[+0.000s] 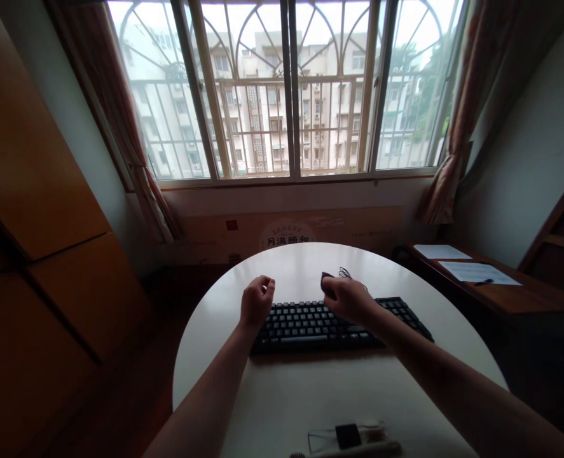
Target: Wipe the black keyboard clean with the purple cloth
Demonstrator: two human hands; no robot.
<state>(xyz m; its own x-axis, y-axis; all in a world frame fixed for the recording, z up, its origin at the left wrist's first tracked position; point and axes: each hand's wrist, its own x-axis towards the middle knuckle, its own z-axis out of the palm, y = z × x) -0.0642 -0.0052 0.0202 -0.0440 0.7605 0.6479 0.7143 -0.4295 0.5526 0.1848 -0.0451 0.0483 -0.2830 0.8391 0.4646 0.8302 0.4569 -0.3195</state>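
A black keyboard (305,321) lies across the round white table. My left hand (257,302) is over its far left corner, with the fingers curled in and nothing visible in them. Above the right half of the keys, my right hand (351,299) is closed on a small dark reddish object (327,280), which juts out past the fingertips. Its kind cannot be made out. The hand and forearm hide part of the keys. Just behind that hand, a thin black cable (344,273) lies in loops on the table.
At the near edge of the round table (282,388) lie a wire-framed tool (320,440), a black block (348,436) and a pale handle-like item (372,450). A wooden side table (543,296) at right bears paper sheets (477,273) and a pen. A window is ahead, wooden cabinets left.
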